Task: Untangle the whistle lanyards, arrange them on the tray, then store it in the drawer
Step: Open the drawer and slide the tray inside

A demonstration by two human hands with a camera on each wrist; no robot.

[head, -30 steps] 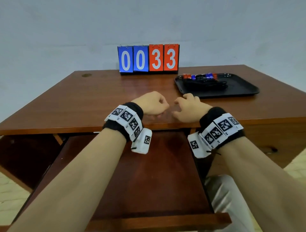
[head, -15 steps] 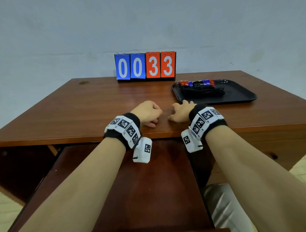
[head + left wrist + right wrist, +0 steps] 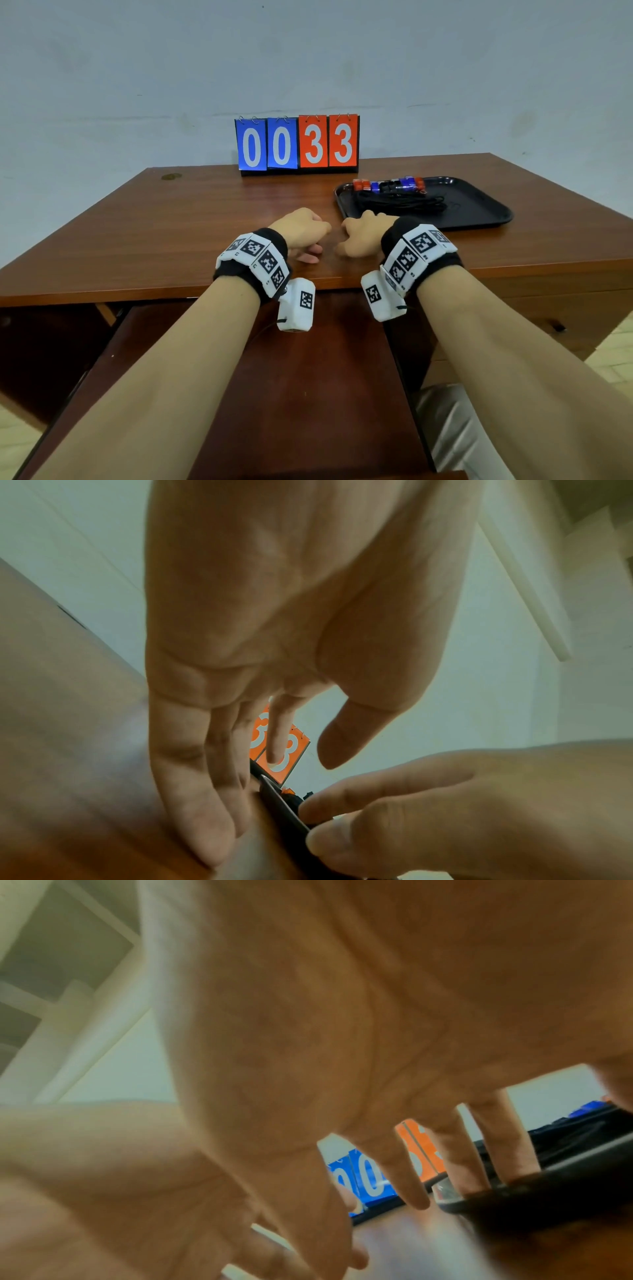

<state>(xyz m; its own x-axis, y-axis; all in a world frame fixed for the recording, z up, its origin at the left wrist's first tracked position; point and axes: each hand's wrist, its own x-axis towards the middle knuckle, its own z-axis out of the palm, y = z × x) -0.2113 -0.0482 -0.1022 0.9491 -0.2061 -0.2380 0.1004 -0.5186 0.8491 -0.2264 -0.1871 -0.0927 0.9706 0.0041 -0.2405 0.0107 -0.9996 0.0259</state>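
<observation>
A black tray [image 3: 472, 209] sits at the table's back right. A row of red and blue whistles [image 3: 388, 185] lies along its far edge, with black lanyards [image 3: 400, 202] bunched in front of them. My right hand [image 3: 361, 234] is at the tray's near-left corner. In the right wrist view its fingers [image 3: 479, 1172] lie over the tray rim [image 3: 548, 1191] and the thumb stands apart beside the corner. My left hand [image 3: 305, 236] rests on the table just left of it, loosely curled and holding nothing. Below the table edge the drawer [image 3: 274, 394] stands pulled out.
A flip scoreboard [image 3: 297, 144] reading 0033 stands at the table's [image 3: 154, 233] back centre, left of the tray. A second drawer's handle [image 3: 558, 327] shows at the lower right. My lap [image 3: 445, 428] is beside the pulled-out drawer.
Both hands have moved forward over the table. The right hand has swung right and reached the tray's near-left corner. The head view has tilted up.
</observation>
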